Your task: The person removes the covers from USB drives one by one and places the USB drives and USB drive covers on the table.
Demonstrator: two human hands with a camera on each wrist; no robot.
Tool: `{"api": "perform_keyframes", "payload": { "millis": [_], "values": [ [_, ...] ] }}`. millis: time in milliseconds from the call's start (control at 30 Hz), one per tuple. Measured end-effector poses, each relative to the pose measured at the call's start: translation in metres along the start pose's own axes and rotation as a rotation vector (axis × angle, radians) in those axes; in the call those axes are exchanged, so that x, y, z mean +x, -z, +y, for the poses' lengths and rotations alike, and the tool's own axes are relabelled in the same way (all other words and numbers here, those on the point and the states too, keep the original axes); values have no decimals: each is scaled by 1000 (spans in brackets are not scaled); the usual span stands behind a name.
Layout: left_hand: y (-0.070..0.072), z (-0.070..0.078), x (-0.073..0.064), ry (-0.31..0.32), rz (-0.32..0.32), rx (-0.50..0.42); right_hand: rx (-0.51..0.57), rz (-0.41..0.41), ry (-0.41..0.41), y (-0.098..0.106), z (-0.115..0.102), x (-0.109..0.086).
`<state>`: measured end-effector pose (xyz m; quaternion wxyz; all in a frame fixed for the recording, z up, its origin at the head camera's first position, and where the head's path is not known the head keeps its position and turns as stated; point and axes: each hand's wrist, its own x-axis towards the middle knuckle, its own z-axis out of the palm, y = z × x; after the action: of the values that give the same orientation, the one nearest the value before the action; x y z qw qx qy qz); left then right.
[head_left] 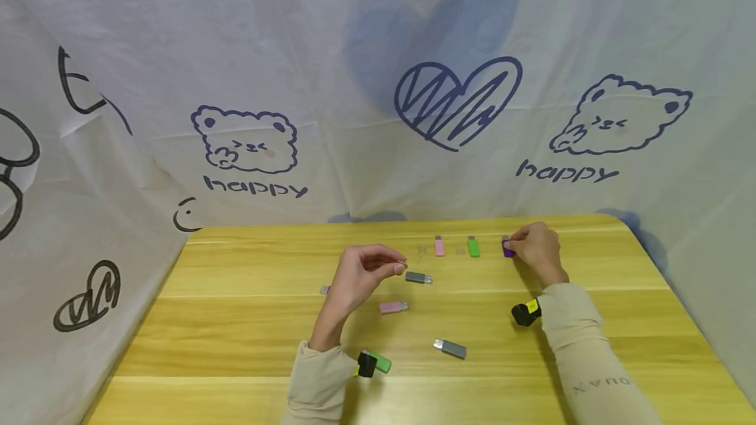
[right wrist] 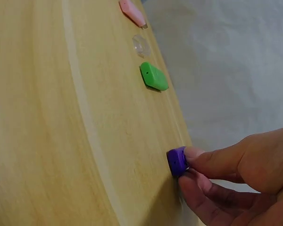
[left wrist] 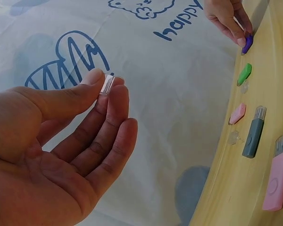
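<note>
Clear plastic cap (left wrist: 106, 85), glossy purple stick (right wrist: 177, 161)

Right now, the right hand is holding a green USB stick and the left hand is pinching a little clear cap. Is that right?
Not quite: the USB stick that the right hand is holding is purple, not green, as the right wrist view shows. The left hand is pinching a little clear cap, just as you said.
</note>
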<state>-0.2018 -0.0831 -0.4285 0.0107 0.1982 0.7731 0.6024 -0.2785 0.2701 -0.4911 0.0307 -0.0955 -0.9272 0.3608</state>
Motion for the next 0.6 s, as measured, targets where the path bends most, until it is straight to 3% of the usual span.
{"api": "perform_keyframes", "payload": {
  "millis": [167,367,467,600],
  "values": [
    [-4,0,0,4,-12,1,5,26,4,1,-1,-8],
    [-14,-5,3,4,-15,-6,147,65,-1,3,0,-31],
    [-22,-8,12,10,-39,8,254,61,-27,7,-2,-46],
    [-36,-6,35,13,-80,115,380,57,-34,16,-7,-65]
  ]
}}
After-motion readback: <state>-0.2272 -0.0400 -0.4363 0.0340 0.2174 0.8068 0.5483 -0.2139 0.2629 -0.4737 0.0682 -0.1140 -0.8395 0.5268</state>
